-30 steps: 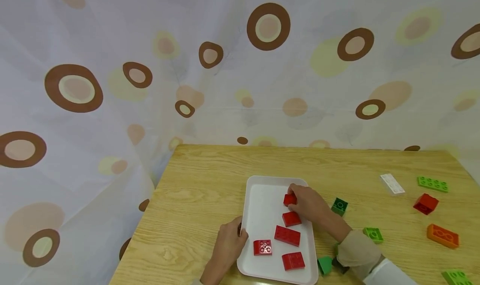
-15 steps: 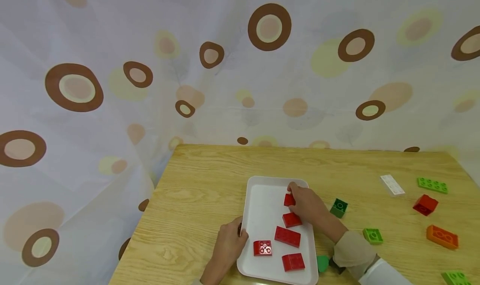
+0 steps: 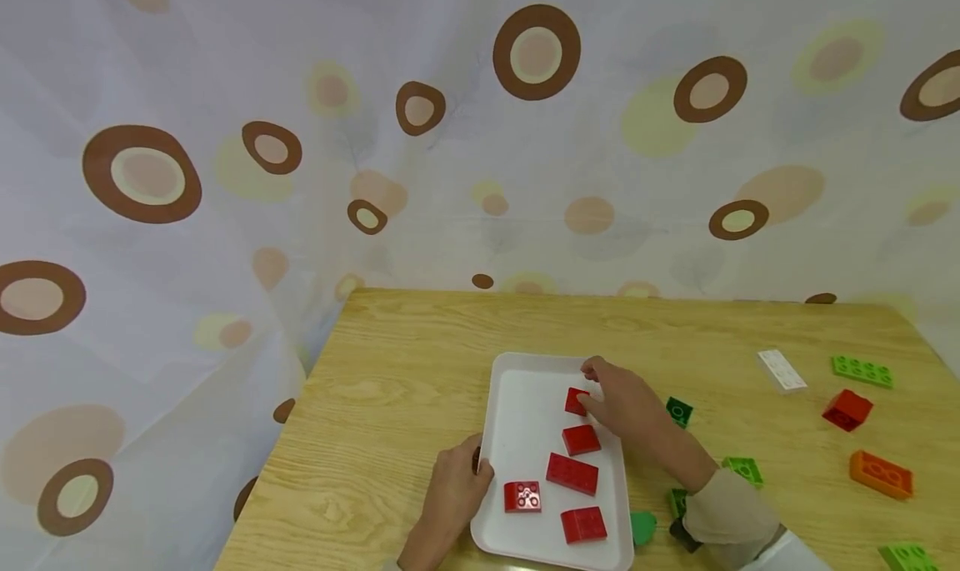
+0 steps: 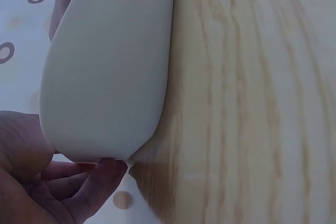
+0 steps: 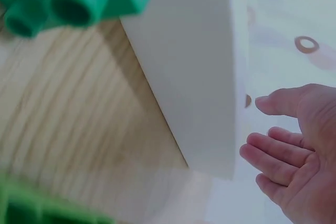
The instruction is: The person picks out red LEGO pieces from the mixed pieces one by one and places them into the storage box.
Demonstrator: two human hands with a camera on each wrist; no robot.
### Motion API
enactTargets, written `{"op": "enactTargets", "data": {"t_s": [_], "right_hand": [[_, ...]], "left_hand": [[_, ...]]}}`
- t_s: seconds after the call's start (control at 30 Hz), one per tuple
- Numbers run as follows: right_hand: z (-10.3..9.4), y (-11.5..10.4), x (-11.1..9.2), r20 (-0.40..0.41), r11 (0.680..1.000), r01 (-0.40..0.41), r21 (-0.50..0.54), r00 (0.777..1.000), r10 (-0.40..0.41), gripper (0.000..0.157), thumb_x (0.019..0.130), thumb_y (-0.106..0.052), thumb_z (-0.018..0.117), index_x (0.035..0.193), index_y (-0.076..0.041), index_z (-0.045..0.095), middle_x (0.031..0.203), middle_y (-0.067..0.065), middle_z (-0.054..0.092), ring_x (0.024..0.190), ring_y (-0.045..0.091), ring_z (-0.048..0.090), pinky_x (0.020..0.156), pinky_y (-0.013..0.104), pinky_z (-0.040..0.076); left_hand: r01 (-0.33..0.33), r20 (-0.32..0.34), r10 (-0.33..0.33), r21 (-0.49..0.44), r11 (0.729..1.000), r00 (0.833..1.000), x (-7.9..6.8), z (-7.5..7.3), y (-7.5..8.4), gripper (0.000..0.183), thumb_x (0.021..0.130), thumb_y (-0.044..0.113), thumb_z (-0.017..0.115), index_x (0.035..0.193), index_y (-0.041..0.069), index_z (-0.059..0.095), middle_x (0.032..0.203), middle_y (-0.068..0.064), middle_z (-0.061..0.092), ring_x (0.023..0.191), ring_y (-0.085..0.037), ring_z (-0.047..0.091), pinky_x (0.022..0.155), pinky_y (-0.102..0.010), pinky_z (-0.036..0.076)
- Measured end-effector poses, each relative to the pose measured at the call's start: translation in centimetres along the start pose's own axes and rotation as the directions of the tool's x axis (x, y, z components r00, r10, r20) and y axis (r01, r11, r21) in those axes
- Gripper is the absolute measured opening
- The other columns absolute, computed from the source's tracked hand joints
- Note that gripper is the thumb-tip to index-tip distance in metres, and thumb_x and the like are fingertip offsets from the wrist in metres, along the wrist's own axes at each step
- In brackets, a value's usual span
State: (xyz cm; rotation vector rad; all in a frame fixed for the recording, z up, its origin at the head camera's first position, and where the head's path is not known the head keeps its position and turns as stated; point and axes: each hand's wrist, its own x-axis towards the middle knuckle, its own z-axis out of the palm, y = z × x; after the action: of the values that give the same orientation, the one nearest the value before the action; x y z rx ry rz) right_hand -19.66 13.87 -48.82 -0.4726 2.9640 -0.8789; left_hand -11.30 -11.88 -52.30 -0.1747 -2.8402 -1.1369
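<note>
A white tray (image 3: 522, 425) lies on the wooden table with several red toy bricks in it. My left hand (image 3: 456, 488) grips the tray's left rim; the left wrist view has its curled fingers (image 4: 102, 182) against the tray wall. Over the tray's far right corner is my right hand (image 3: 626, 406), thumb and fingers spread apart and holding nothing. Its thumb overlaps the small red brick (image 3: 573, 400) at the far end. A second red brick (image 3: 581, 440), a longer one (image 3: 572, 473) and two more near the front lie below it.
Right of the tray lie a dark green brick (image 3: 678, 412), a light green one (image 3: 743, 470), a white plate brick (image 3: 782, 370), a red brick (image 3: 848, 409) and an orange one (image 3: 881, 474). A green rounded piece (image 3: 642, 528) sits against the tray's right side. Patterned cloth hangs behind.
My right hand has let go of the small red brick, which lies in the tray, and its fingers have spread and shifted slightly up and right. The left hand stays at the rim.
</note>
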Motion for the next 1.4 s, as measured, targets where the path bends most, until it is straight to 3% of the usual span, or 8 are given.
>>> {"op": "enactTargets", "data": {"t_s": [0.23,0.87,1.17,1.4], "right_hand": [[-2.1,0.8,-0.6,-0.087,0.997,0.072,-0.029,0.993,-0.074,0.037,0.088,-0.009,0.074,0.119,0.004,0.059,0.112,0.020,0.067,0.100,0.036,0.064,0.083,0.049,0.054],[-8.1,7.4,-2.6,-0.120,0.998,-0.041,-0.040,0.992,0.036,0.038,0.098,-0.015,0.062,0.124,0.011,0.055,0.122,0.034,0.057,0.109,0.050,0.055,0.085,0.061,0.045],[-9.4,11.0,-3.9,-0.162,0.992,-0.091,-0.085,0.984,0.076,0.036,0.097,-0.013,0.062,0.120,0.014,0.056,0.119,0.038,0.057,0.103,0.053,0.055,0.080,0.063,0.045],[-10.2,13.7,-5.1,-0.139,0.983,-0.160,-0.091,0.979,0.146,0.037,0.099,-0.011,0.055,0.121,0.018,0.052,0.120,0.042,0.049,0.101,0.057,0.049,0.078,0.066,0.042]], "left_hand": [[0.020,0.016,-0.020,-0.001,1.000,1.000,0.1,-0.3,0.0,0.030,0.087,-0.004,0.065,0.116,-0.008,0.067,0.095,-0.017,0.073,0.081,-0.018,0.067,0.064,-0.029,0.054],[0.014,0.014,-0.014,0.006,1.000,1.000,0.2,-0.1,0.2,0.027,0.086,-0.004,0.065,0.113,-0.006,0.068,0.090,-0.013,0.072,0.074,-0.013,0.062,0.061,-0.026,0.052],[0.002,0.007,-0.002,0.010,1.000,1.000,0.2,-0.1,0.3,0.027,0.085,-0.005,0.065,0.111,-0.006,0.069,0.087,-0.011,0.072,0.072,-0.012,0.061,0.059,-0.026,0.051],[0.011,0.017,-0.011,0.008,1.000,1.000,0.2,-0.1,0.2,0.026,0.086,-0.004,0.065,0.112,-0.005,0.069,0.090,-0.012,0.073,0.074,-0.012,0.062,0.061,-0.026,0.052]]}}
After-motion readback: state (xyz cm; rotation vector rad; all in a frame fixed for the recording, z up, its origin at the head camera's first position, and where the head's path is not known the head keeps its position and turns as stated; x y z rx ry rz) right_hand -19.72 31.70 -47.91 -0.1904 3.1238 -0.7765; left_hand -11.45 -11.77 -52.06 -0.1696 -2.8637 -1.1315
